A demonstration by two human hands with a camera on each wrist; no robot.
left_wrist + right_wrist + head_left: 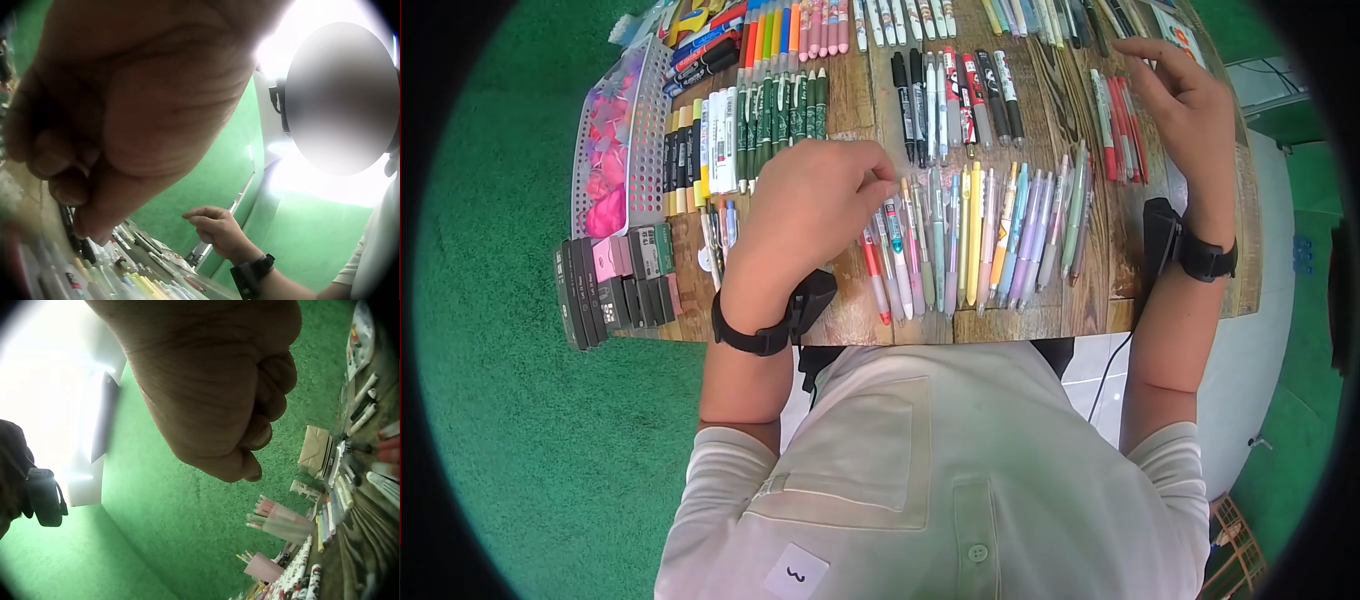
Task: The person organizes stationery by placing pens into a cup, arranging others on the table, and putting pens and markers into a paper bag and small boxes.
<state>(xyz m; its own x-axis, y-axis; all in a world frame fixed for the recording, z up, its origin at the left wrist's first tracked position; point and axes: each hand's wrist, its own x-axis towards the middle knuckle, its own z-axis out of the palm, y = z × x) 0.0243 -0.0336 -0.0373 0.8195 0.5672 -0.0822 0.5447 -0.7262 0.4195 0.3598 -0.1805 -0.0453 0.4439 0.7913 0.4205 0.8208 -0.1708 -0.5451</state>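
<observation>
My left hand (pixel 815 205) hovers over the left end of a row of pastel pens (pixel 973 235) near the table's front edge. Its fingers are loosely bent, the thumb tip close over the top of a white-and-teal pen (pixel 894 228); in the left wrist view nothing shows between the fingertips. At the right side of the table, my right hand (pixel 1185 110) is raised with loosely bent fingers and holds nothing. Below and left of it lie several red pens (pixel 1125 130). Black and patterned pens (pixel 955 100) form another row behind the pastel ones.
A white perforated basket (pixel 647 135) with pink items stands at the left edge, small boxes (pixel 615 275) in front of it. Green pens (pixel 785 120) and markers (pixel 700 65) lie beside it. Cups of pens (pixel 284 525) stand on the table in the right wrist view.
</observation>
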